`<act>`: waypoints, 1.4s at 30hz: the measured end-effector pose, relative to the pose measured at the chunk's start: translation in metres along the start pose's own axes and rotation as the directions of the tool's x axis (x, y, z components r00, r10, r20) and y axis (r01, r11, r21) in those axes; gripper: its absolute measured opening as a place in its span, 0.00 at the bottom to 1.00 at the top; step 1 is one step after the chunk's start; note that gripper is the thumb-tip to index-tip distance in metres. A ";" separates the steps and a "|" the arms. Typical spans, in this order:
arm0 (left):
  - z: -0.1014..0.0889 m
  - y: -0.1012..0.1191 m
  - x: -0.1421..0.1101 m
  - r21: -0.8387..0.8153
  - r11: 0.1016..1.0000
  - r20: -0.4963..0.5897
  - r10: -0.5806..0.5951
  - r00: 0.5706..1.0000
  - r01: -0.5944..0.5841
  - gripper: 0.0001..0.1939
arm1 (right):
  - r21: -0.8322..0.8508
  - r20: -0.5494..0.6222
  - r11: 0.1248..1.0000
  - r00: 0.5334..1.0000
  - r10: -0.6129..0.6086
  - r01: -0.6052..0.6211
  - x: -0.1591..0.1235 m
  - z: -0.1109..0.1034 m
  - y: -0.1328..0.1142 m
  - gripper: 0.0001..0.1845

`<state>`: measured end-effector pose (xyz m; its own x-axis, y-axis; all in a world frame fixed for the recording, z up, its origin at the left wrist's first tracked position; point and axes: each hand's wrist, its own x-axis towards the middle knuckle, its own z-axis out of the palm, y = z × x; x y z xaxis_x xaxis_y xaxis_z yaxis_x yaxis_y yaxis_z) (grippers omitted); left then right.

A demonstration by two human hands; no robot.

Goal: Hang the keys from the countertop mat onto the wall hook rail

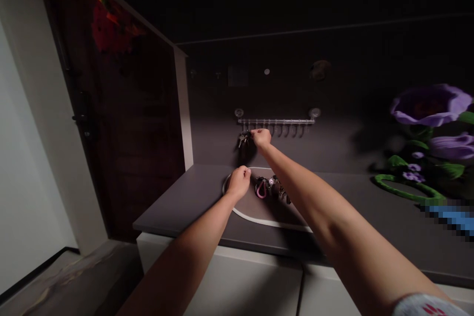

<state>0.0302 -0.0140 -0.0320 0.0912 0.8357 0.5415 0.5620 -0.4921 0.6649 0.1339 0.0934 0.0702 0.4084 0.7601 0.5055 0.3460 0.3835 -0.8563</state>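
My right hand (261, 138) is raised to the clear hook rail (276, 121) on the dark back wall. Its fingertips pinch at a small bunch of keys (243, 139), which dangles at the rail's left end. Whether the ring is over a hook cannot be made out. Lower down, my left hand (239, 181) is closed with fingers curled, over the left part of a white-rimmed tray (255, 220); anything inside it is hidden. On the tray, just right of that hand, lie a pink loop keyring (261, 189) and more keys (284, 193), partly behind my right forearm.
The tray rests on a dark counter (174, 202) above white cabinet doors (259, 276). Purple artificial flowers (431, 103) and a green loop (400, 188) are at the right. A dark door (140, 133) stands left. An upper cabinet (259, 0) overhangs the counter.
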 end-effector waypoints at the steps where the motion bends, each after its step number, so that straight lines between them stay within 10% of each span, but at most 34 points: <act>1: 0.000 0.000 0.000 0.000 1.000 0.001 -0.002 1.000 0.002 0.11 | 0.002 -0.003 1.000 1.000 0.003 -0.003 0.000 0.000 0.002 0.10; 17: 0.000 -0.001 -0.002 -0.039 0.999 0.004 0.000 1.000 0.001 0.09 | -0.003 0.098 0.998 0.993 -0.067 0.068 -0.003 -0.016 0.020 0.10; 30: 0.000 0.004 0.000 -0.159 0.985 0.054 -0.056 0.997 0.064 0.06 | 0.153 0.337 0.988 0.940 -0.053 0.001 -0.069 -0.085 0.024 0.06; 42: 0.015 0.012 0.002 -0.191 0.967 0.104 -0.149 0.983 0.167 0.04 | -0.397 0.509 0.847 0.853 -0.118 0.354 -0.120 -0.127 0.043 0.08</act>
<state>0.0493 -0.0144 -0.0311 0.0911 0.9205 0.3801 0.4014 -0.3832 0.8319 0.2072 -0.0486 -0.0137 -0.1223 0.8696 0.4784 0.7730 0.3858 -0.5037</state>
